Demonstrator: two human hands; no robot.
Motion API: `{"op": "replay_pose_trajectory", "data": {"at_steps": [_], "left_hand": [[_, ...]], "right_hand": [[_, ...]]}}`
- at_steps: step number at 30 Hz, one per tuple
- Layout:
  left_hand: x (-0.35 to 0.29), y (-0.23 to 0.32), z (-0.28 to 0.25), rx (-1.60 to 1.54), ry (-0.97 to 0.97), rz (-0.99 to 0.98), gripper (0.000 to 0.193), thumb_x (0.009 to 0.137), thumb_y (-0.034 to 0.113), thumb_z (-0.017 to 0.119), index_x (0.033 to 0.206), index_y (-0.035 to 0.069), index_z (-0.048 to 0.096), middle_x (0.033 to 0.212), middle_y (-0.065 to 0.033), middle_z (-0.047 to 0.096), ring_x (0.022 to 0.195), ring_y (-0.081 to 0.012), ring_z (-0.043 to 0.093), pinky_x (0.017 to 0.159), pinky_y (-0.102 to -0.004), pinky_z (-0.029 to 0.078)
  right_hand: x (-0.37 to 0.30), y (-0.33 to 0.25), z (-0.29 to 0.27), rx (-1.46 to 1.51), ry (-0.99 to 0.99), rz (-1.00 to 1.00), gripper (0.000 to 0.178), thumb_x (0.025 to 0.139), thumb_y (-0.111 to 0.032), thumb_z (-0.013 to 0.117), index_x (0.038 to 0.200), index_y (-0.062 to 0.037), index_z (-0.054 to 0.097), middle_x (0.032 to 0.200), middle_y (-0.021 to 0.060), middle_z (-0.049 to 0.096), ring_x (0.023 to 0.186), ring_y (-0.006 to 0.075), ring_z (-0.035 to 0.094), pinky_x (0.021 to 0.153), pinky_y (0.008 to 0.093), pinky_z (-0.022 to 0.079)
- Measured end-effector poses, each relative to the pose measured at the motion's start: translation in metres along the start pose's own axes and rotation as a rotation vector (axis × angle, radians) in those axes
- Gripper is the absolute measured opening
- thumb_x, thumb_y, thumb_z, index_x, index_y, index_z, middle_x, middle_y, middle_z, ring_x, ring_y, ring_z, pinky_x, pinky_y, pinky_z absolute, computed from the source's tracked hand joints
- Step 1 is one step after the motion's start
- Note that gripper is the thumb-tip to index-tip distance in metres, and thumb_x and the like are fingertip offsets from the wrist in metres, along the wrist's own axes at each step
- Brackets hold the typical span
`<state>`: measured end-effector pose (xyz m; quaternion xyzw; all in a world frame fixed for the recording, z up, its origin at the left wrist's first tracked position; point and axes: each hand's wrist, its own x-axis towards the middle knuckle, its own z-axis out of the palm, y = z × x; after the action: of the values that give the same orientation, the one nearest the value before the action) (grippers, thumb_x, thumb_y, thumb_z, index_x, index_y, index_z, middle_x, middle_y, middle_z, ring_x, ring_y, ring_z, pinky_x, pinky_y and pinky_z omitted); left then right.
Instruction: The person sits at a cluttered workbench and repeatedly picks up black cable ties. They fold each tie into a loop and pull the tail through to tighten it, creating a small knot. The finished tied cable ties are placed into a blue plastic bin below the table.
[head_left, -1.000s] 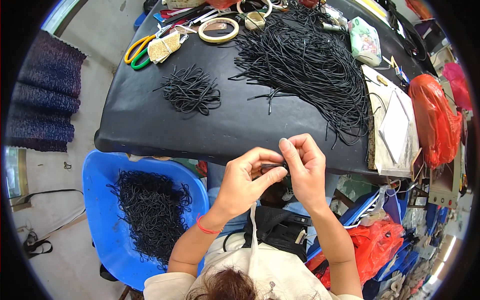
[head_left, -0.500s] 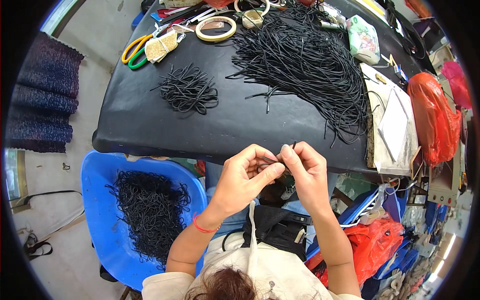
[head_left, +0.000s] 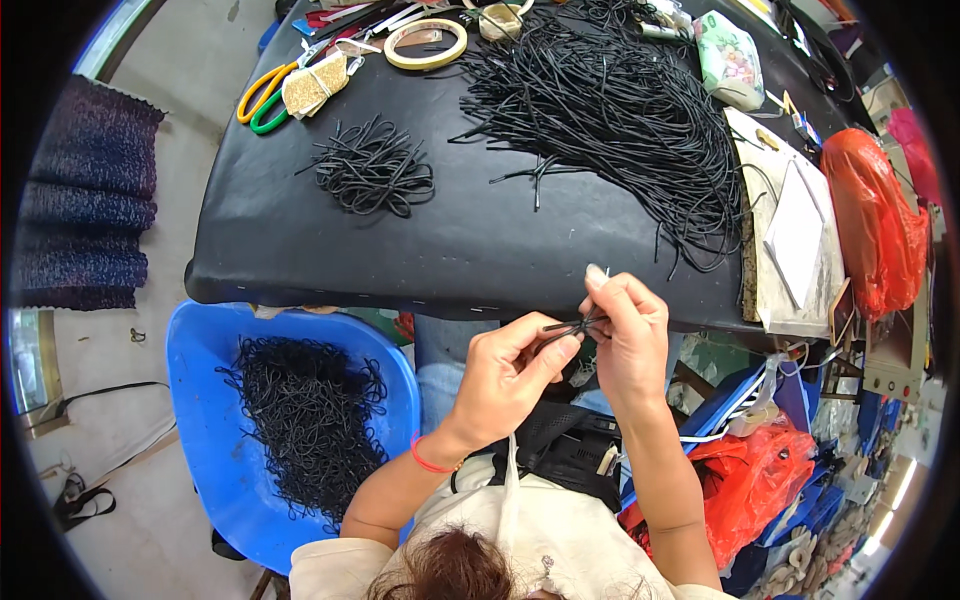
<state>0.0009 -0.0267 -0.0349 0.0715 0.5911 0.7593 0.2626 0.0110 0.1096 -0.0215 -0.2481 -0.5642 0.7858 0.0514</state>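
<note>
A short black cord (head_left: 576, 326) is stretched between my two hands, just off the table's near edge, with loops or a knot in its middle. My left hand (head_left: 510, 375) pinches it between thumb and fingers, and a cord end sticks out past the fingertips. Curled fingers of my right hand (head_left: 636, 345) grip the other side; its thumb tip points up, away from the cord. Beyond them on the black table (head_left: 480, 240) lies a small heap of looped black cords (head_left: 375, 172). To its right spreads a large bundle of straight black cords (head_left: 620, 130).
Left of my lap stands a blue basin (head_left: 215, 440) holding many knotted black cord loops (head_left: 300, 420). Scissors (head_left: 262, 95), a tape roll (head_left: 426, 45) and a tissue pack (head_left: 728, 62) lie toward the back. A pale board (head_left: 785, 270) and red plastic bags (head_left: 872, 225) are at the right.
My hands have shifted slightly right, and the right thumb has risen off the cord. More of the cord now shows between my hands, drawn together at its middle.
</note>
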Motion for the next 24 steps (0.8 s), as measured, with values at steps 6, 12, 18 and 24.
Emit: {"op": "replay_pose_trajectory", "data": {"at_steps": [6,12,18,24], "left_hand": [[0.018,0.007,-0.011,-0.112,-0.001,0.003,0.018,0.089,0.017,0.058,0.096,0.001,0.061,0.077,0.0007,0.061,0.060,-0.0022,0.050,0.052,-0.0157,0.037],[0.018,0.006,-0.006,-0.111,0.092,0.053,0.017,0.088,0.017,0.059,0.092,0.001,0.062,0.073,0.0016,0.059,0.064,-0.0028,0.052,0.057,-0.0171,0.044],[0.017,0.008,-0.005,-0.170,0.108,0.026,0.017,0.087,0.018,0.062,0.087,0.002,0.062,0.071,0.0009,0.060,0.064,-0.0035,0.054,0.056,-0.0175,0.044],[0.019,0.005,-0.007,-0.235,0.123,-0.018,0.016,0.086,0.018,0.062,0.085,0.002,0.062,0.070,0.0012,0.059,0.064,-0.0039,0.054,0.056,-0.0174,0.043]], "right_hand": [[0.010,-0.016,0.003,-0.116,-0.081,-0.038,0.020,0.087,-0.022,0.061,0.081,-0.0030,0.061,0.068,-0.0043,0.055,0.058,0.0012,0.044,0.053,0.0175,0.035],[-0.004,-0.012,-0.007,-0.191,-0.228,-0.085,0.013,0.086,-0.011,0.062,0.093,0.0001,0.062,0.076,-0.0019,0.059,0.066,0.0020,0.048,0.056,0.0170,0.038],[-0.014,-0.011,0.001,-0.195,-0.244,-0.144,0.015,0.088,-0.007,0.058,0.099,0.0035,0.059,0.087,0.0023,0.060,0.078,0.0057,0.054,0.070,0.0199,0.044],[-0.014,-0.003,0.000,-0.110,-0.258,-0.096,0.017,0.088,-0.008,0.057,0.101,0.0028,0.058,0.086,0.0016,0.060,0.079,0.0053,0.053,0.070,0.0199,0.044]]}}
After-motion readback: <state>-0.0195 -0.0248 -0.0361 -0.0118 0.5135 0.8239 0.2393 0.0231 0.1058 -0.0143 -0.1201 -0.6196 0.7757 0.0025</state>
